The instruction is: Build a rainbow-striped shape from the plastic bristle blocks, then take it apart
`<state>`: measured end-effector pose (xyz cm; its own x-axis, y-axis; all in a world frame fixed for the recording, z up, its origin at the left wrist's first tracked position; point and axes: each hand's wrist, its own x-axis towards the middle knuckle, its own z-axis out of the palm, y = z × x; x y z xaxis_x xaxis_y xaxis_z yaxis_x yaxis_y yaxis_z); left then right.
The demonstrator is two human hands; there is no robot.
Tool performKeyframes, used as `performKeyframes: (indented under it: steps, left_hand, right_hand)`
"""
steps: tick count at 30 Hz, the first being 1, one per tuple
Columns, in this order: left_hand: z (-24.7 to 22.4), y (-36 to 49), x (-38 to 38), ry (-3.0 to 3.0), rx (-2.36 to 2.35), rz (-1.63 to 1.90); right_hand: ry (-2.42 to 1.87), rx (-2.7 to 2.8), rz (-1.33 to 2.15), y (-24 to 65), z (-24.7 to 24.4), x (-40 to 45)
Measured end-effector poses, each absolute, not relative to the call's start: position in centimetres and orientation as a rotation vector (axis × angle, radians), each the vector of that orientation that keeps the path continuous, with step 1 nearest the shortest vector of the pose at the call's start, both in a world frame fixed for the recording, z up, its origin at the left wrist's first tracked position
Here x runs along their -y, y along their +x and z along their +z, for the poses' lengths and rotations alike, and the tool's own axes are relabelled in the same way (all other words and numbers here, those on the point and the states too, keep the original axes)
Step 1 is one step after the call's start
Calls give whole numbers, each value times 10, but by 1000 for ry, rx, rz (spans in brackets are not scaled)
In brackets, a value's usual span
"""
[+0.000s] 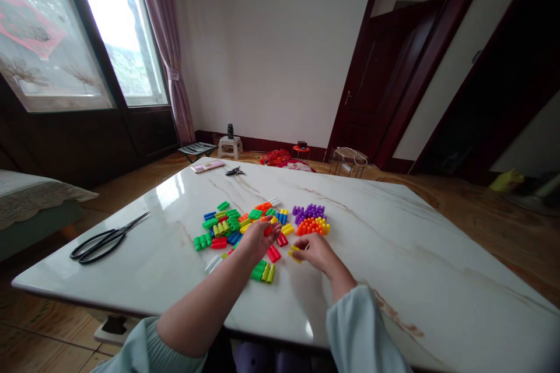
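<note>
Many colourful plastic pieces lie on the white marble-patterned table [420, 256]. My left hand [261, 233] is over the mixed pile, its fingers curled round a small red-orange piece [267, 232]. To its right, my right hand [311, 249] pinches a yellow piece [295, 253] low over the table. Just beyond my right hand sit grouped purple pieces [310, 213] and orange pieces [311, 225], with some yellow ones at their right edge. Green pieces [202, 241] lie at the pile's left side, and green and lime pieces [263, 271] lie nearer me.
Black-handled scissors [105, 240] lie at the table's left. Near the far edge are a pink phone-like object [207, 166] and small dark pliers [235, 171]. Beyond the table stand a white stool [230, 145] holding a dark jar and a round stool [349, 156].
</note>
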<state>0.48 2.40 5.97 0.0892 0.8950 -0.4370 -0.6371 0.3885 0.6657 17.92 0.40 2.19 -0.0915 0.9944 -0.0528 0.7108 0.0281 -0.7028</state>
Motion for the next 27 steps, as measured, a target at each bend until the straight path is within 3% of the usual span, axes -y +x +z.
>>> performKeyframes:
  steps: [5,10,27]
  left_hand:
    - [57,6,-24,371,-920,1153]
    - [51,5,-26,362,-964,1213]
    - [57,0,-23,565,-1039,1224]
  right_hand:
    - [-2016,1463,391,221,23,-5]
    - [-2043,1222,136,241,8,-11]
    - [-2067,1169,117,241,-16,-26]
